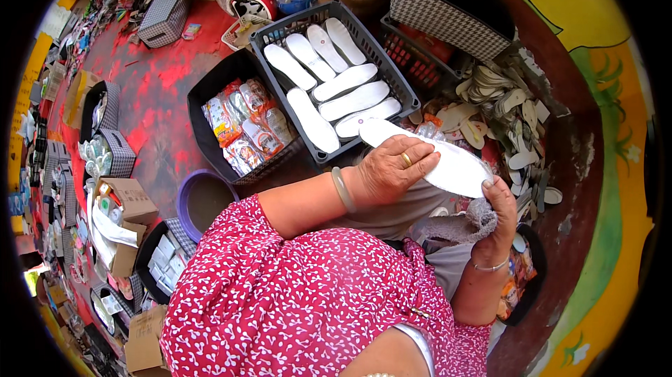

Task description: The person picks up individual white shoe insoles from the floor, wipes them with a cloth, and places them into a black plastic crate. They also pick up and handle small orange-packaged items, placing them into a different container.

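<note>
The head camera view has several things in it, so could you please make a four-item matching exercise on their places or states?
1. White sole-shaped insole
2. Dark grey slotted plastic crate
3. Round purple plastic tub
4. Thick pale bangle

A. next to the red patterned sleeve
B. held between left hand and right hand
C. around the left wrist
D. containing several white insoles

Pairs: 1-B; 2-D; 3-A; 4-C

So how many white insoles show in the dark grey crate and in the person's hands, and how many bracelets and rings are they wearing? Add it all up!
White insoles showing in the dark grey crate: 8
White insole in the left hand and right hand: 1
Bracelets: 2
Gold ring: 1
Total: 12
</note>
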A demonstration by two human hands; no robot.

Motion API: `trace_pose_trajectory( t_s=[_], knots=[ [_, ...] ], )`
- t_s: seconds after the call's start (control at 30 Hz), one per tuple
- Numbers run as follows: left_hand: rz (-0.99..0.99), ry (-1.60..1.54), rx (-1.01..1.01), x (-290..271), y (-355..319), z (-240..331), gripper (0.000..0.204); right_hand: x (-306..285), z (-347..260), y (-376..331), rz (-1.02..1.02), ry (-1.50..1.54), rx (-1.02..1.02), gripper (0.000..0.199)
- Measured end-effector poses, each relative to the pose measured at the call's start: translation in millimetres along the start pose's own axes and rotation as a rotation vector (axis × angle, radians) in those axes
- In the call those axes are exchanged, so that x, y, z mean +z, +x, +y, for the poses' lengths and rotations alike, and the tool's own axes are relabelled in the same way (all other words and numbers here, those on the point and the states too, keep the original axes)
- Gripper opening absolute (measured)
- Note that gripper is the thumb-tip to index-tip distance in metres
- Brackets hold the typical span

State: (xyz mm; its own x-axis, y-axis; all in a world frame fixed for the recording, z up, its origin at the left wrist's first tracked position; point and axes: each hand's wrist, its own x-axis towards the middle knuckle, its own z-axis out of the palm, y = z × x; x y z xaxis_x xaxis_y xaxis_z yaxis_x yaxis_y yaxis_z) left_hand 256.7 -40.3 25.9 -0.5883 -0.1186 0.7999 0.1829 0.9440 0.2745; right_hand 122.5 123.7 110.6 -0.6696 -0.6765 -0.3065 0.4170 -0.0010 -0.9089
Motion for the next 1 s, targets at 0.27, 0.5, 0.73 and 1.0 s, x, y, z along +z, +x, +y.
trace_pose_trajectory(
  t_s=[0.27,0.5,0.73,1.0],
  knots=[
    [-0.059,-0.070,0.024,20,-18,-8,0.035,-12,22,7,0.117,-0.042,0.081,0.024],
    [-0.011,-0.186,-0.272,33,-29,-40,0.031,-35,36,16,0.077,-0.104,0.162,0.034],
    [0.493,-0.856,-1.102,-9,-34,-176,0.026,-59,55,23,0.121,-0.116,0.177,0.030],
    [0.473,-1.384,-1.411,-15,-53,-229,0.028,-88,66,36,0.216,-0.067,0.154,0.025]
  ],
)
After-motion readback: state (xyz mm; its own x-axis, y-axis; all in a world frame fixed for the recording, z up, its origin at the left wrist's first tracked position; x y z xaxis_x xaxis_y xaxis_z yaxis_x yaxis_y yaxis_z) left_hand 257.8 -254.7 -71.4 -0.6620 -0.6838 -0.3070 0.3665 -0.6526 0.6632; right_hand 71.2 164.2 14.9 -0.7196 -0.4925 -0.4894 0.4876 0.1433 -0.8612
